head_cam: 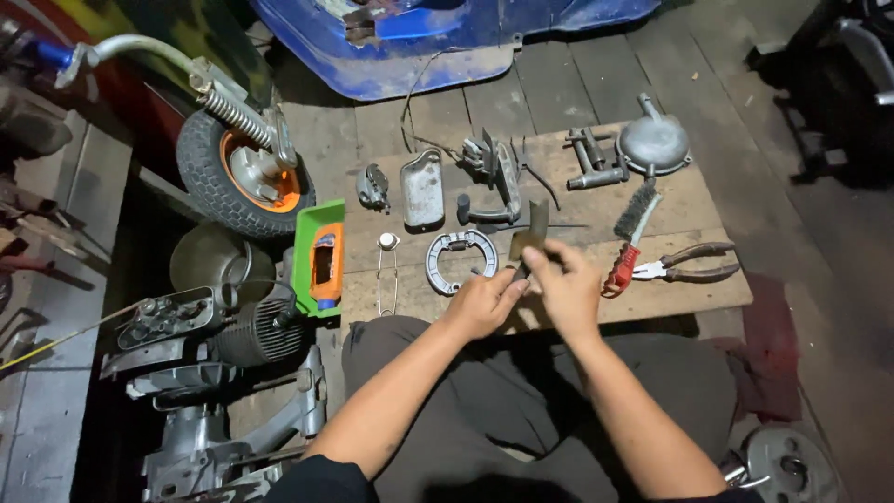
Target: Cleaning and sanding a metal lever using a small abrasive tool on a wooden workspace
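the small flat brownish strip (527,244) sits pinched between your left hand (480,303) and right hand (568,289), above the near edge of the wooden board (708,293); the grey curved brake shoe (461,261) lies untouched just beside.

Both forearms reach forward from the seated body, bare below dark sleeves, and converge in front of the knees. The left hand (480,303) sits knuckles-up, its fingers (507,284) curled inward in a pinch. The right hand (566,284) is just beside it, touching or nearly so, slightly higher, its fingers (545,250) bent and closed at the tips. Both wrists are straight.
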